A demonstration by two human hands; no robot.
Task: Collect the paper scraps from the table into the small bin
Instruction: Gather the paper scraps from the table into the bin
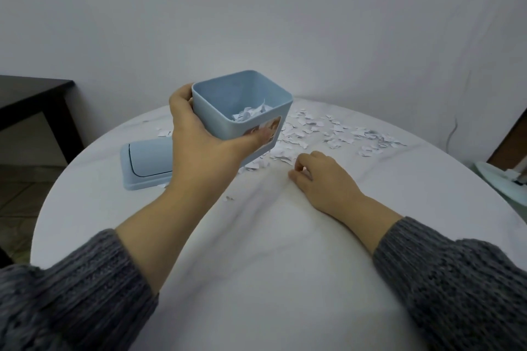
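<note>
My left hand [196, 137] grips the small light-blue bin [251, 120] and holds it lifted and tilted above the round white table [256, 265]. White paper scraps [248, 113] lie inside the bin. Many more paper scraps [319, 131] are scattered over the far part of the table, right of the bin. My right hand [322, 179] rests on the table near the closest scraps with its fingers curled under; whether it holds a scrap is hidden.
The bin's light-blue lid [145, 165] lies flat on the table to the left, partly behind my left wrist. A dark table [34, 100] stands at the far left. A pale green object [502, 182] sits past the table's right edge.
</note>
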